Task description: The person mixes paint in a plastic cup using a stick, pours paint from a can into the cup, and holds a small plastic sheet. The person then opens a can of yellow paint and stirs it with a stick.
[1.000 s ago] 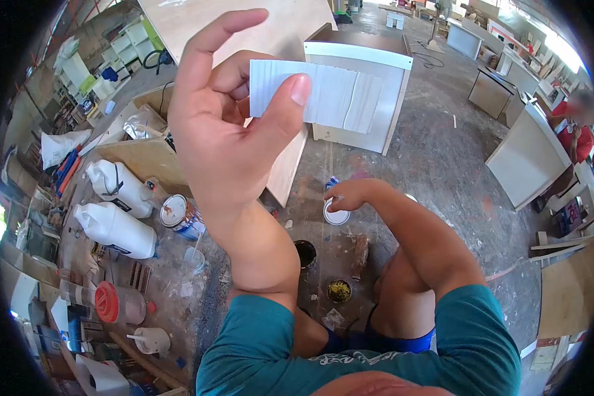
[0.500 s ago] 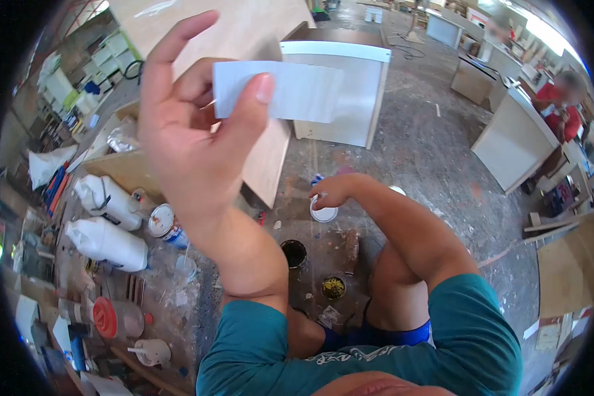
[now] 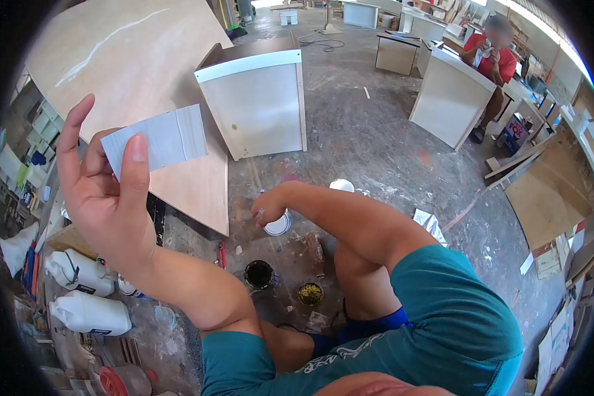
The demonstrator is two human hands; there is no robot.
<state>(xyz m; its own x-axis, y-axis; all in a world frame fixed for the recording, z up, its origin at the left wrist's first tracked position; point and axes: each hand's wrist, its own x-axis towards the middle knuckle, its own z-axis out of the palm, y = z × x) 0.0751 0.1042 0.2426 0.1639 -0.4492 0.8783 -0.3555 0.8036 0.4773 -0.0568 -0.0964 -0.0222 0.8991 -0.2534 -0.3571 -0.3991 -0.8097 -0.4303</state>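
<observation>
Far to the right of the left hand's raised fingers (image 3: 78,125), a dark box (image 3: 515,131) seems to read "FOX". Below those fingers, the jug labels (image 3: 101,331) and teal shirt's pale script (image 3: 343,352) can't be made out.

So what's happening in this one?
Someone seated low in a workshop pinches a pale flat strip in the raised left hand. The right hand is at a round white container; contact is unclear. Two small tins, one dark, one yellow-stained, stand nearby. A person in red is further back.
</observation>
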